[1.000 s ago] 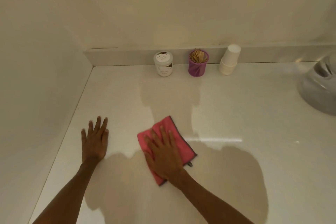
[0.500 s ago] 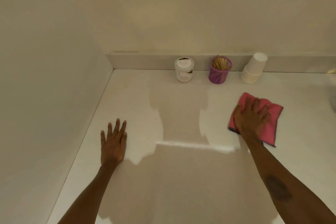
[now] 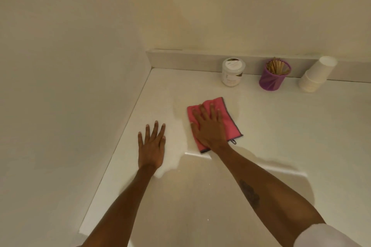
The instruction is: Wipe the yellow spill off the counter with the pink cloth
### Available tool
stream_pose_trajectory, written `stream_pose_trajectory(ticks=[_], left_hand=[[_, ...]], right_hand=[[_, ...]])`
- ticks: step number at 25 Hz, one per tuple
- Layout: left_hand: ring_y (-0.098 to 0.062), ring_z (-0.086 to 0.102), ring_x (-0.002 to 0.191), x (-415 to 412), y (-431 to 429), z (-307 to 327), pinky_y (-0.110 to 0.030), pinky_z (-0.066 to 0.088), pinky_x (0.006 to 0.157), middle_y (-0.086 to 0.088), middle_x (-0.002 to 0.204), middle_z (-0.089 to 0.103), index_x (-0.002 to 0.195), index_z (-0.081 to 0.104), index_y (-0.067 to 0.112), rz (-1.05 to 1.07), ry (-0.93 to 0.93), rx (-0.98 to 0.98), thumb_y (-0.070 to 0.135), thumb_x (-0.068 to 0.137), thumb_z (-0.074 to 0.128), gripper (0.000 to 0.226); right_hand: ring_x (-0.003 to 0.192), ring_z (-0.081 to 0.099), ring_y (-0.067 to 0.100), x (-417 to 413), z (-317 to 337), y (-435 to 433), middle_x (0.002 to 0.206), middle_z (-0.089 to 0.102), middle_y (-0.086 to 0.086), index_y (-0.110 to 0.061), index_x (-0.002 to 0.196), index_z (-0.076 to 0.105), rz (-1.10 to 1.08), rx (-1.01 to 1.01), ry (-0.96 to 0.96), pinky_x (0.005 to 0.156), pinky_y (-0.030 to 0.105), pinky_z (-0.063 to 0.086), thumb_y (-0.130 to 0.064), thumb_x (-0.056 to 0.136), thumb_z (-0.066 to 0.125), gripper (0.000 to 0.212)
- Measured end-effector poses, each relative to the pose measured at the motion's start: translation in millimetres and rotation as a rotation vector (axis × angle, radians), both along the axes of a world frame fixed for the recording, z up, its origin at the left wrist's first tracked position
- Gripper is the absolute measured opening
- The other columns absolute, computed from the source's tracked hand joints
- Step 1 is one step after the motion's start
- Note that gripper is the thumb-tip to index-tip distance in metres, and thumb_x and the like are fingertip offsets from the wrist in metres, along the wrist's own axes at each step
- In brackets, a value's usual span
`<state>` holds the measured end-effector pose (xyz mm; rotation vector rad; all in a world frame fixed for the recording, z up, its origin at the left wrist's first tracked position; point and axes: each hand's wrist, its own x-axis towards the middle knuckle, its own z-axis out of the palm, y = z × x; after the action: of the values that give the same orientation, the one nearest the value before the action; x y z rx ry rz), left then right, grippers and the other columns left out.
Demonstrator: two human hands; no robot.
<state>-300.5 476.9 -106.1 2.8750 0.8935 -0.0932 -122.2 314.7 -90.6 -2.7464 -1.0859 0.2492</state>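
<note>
A folded pink cloth (image 3: 228, 122) with a grey hem lies flat on the white counter (image 3: 281, 126). My right hand (image 3: 208, 128) presses down on it, palm flat and fingers spread, covering its left half. My left hand (image 3: 152, 146) rests flat on the bare counter a short way to the left of the cloth, fingers apart, holding nothing. I see no yellow spill on the counter. A faint damp sheen shows around the cloth.
Along the back ledge stand a white jar (image 3: 232, 74), a purple cup of wooden sticks (image 3: 274, 77) and a stack of white paper cups (image 3: 317, 74). A wall (image 3: 70, 106) bounds the counter on the left. My shadow covers the near counter.
My right hand has slid the cloth from the right side of the counter back to the left, close to my left hand. The view has shifted to the left. My left hand has stayed put.
</note>
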Motion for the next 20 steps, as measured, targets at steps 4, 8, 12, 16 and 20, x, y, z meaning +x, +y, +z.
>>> stream_pose_trajectory(ticks=[4, 8, 12, 16, 20], left_hand=[[-0.027, -0.003, 0.160, -1, -3, 5, -0.054, 0.003, 0.129, 0.003, 0.172, 0.000, 0.163, 0.005, 0.030, -0.008, -0.004, -0.006, 0.036, 0.109, 0.016, 0.055], [-0.029, -0.004, 0.159, -4, -5, 10, -0.055, 0.003, 0.128, 0.001, 0.172, -0.002, 0.163, 0.004, 0.027, -0.016, 0.005, -0.013, 0.035, 0.110, 0.015, 0.055], [-0.028, -0.005, 0.160, -4, -10, 18, -0.055, 0.001, 0.128, 0.002, 0.172, -0.002, 0.163, 0.005, 0.027, -0.018, 0.018, -0.061, 0.033, 0.110, 0.014, 0.054], [-0.030, -0.007, 0.159, -3, -9, 29, -0.056, -0.002, 0.127, 0.001, 0.172, -0.004, 0.163, 0.006, 0.026, -0.017, 0.045, -0.129, 0.032, 0.110, 0.016, 0.054], [-0.034, -0.009, 0.158, -4, -21, 48, -0.060, -0.004, 0.126, -0.002, 0.172, -0.008, 0.163, 0.004, 0.024, 0.007, 0.115, -0.207, 0.032, 0.111, 0.016, 0.054]], right_hand=[[0.158, -0.005, 0.037, -45, -7, -17, 0.172, 0.005, 0.004, -0.029, 0.164, 0.005, 0.228, -0.058, -0.047, 0.128, 0.055, 0.002, -0.054, 0.105, 0.012, 0.064], [0.159, 0.000, 0.035, -96, -13, -45, 0.172, 0.012, 0.003, -0.029, 0.163, 0.014, 0.382, -0.030, -0.054, 0.127, 0.056, 0.006, -0.055, 0.106, 0.013, 0.063], [0.158, 0.007, 0.036, -146, -14, -76, 0.168, 0.026, 0.006, -0.029, 0.159, 0.028, 0.555, -0.002, -0.064, 0.126, 0.058, 0.007, -0.060, 0.105, 0.020, 0.062], [0.159, 0.007, 0.035, -180, -14, -109, 0.169, 0.023, 0.004, -0.032, 0.161, 0.020, 0.745, 0.007, -0.117, 0.127, 0.057, 0.000, -0.059, 0.105, 0.025, 0.062], [0.158, 0.012, 0.034, -196, -1, -129, 0.167, 0.028, 0.002, -0.031, 0.159, 0.027, 0.680, 0.033, -0.069, 0.126, 0.058, 0.005, -0.052, 0.107, 0.032, 0.057]])
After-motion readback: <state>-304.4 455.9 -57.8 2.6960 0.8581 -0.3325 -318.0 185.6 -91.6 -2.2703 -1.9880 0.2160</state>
